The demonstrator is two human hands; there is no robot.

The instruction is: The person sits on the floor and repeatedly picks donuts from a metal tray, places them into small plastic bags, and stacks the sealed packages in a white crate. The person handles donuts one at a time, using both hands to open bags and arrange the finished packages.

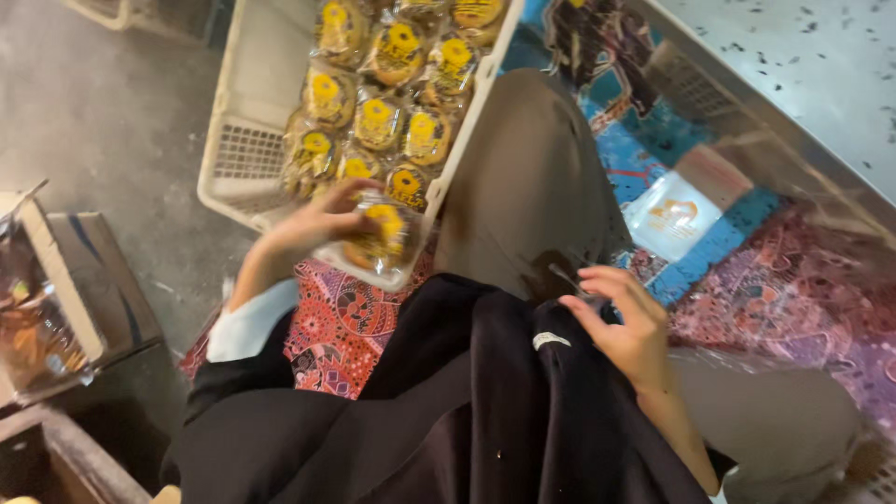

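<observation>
small packing workshop: crate (245,140) of wrapped pastries (378,119), concrete floor (112,103)

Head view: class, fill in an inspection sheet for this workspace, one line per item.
Surface: patterned mat on a grey concrete floor.
Job's things: white plastic crate holding rows of clear-wrapped yellow packets; one wrapped packet at the crate's near rim.
Clutter: flat white pouch on the mat; cardboard box at left.
Hands: left hand grips the wrapped packet; right hand pinches something thin, too blurred to name.
Cables: nothing seen.
Surroundings: speckled metal surface at upper right.
</observation>
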